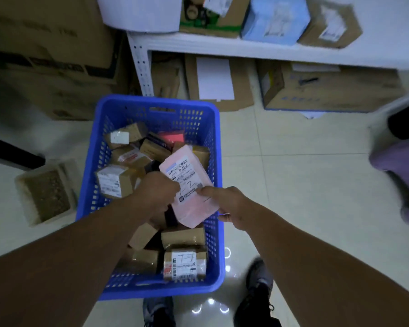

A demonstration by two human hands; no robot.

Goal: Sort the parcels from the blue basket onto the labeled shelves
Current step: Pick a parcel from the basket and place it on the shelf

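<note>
Gripping the pink parcel (192, 206) above the blue basket (156, 102), left hand (158, 192) and right hand (232, 208) are both curling round its near half, long axis pointing toward the shelves (222, 46).

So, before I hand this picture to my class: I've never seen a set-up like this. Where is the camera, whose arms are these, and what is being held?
There is no machine here. One camera sits on a person's head, looking forward and down, so the two arms coming in from below are that person's own. The left hand and the right hand together hold a pink parcel whose printed label carries what looks like a handwritten "1-2". Below it a blue basket stands on the tiled floor, holding brown taped boxes. Beyond it is a white shelf with other parcels on it.
</note>
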